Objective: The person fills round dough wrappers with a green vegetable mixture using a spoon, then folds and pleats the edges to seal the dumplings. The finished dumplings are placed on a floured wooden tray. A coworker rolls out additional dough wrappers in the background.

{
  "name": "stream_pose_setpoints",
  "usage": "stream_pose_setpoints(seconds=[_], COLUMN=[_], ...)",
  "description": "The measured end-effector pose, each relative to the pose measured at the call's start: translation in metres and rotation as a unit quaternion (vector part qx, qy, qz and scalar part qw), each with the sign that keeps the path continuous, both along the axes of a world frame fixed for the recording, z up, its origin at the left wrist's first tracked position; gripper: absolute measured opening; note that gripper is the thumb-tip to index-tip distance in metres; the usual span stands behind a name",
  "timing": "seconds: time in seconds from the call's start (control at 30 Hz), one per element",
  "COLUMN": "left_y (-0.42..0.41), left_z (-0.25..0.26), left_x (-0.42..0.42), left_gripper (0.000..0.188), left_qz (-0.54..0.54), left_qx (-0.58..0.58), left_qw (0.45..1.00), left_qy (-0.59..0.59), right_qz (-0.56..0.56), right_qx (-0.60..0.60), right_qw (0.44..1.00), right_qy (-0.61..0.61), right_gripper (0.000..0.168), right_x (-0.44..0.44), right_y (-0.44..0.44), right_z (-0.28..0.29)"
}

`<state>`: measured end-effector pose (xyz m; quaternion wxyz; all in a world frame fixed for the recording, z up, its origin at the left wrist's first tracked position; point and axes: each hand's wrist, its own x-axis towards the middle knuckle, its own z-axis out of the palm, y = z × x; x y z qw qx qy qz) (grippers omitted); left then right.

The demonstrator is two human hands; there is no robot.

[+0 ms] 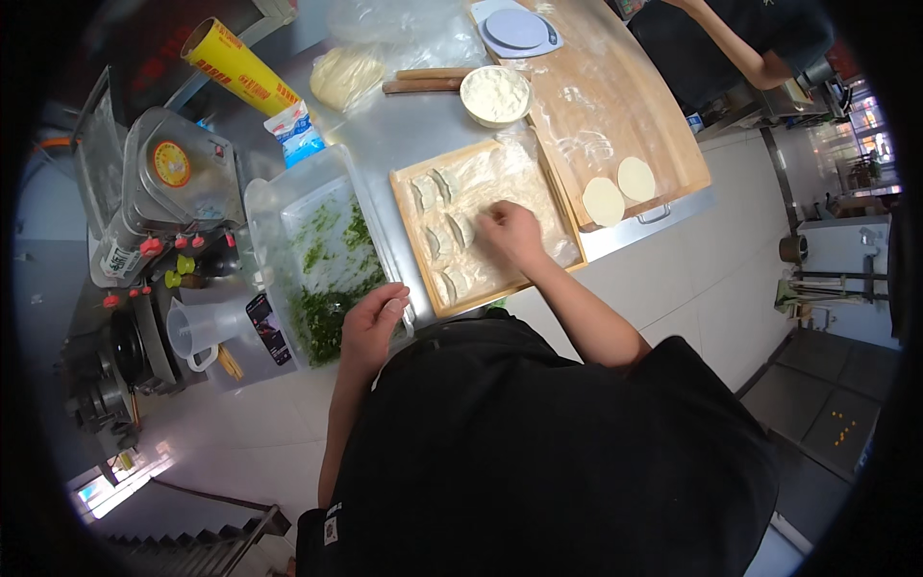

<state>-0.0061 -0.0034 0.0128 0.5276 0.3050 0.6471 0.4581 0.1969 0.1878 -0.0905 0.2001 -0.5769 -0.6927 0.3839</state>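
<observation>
My right hand (512, 234) is over the floured wooden tray (572, 268), its fingers bent beside a pleated dumpling (460, 229); whether they touch it or hold something cannot be told. Several more dumplings (453, 285) lie in rows along the tray's left side. My left hand (371, 324) is at the near right edge of a plastic tub (270, 216) of chopped green filling (321, 317), thumb and fingers close together, with nothing plainly seen between them. Two round dough wrappers (603, 202) rest on the wooden board to the right.
A bowl of flour (496, 96), rolling pins (422, 86), bagged dough (346, 76) and a kitchen scale (515, 30) stand at the back. The wooden board (613, 94) extends right, with a person (728, 43) beyond. At left are a metal machine (169, 173), a measuring jug (205, 326) and a phone (267, 328).
</observation>
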Motion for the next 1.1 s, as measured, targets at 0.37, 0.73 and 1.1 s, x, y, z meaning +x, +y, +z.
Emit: stream_pose_setpoints(seconds=[0.37, 0.73, 1.1], left_y=[0.005, 0.007, 0.007], left_z=[-0.008, -0.002, -0.048], left_x=[0.000, -0.001, -0.034], left_gripper=[0.032, 0.033, 0.065], left_qz=[-0.022, -0.031, 0.157], left_qx=[-0.004, 0.009, 0.098], left_qw=[0.999, 0.999, 0.883], left_qy=[-0.027, -0.028, -0.432], right_qz=[-0.432, -0.338, 0.244], right_qx=[-0.015, 0.111, -0.274], right_qw=[0.893, 0.935, 0.880], right_qy=[-0.122, 0.004, 0.302], right_gripper=[0.045, 0.022, 0.013], right_x=[0.185, 0.155, -0.052], right_y=[0.034, 0.030, -0.043], right_z=[-0.046, -0.018, 0.127])
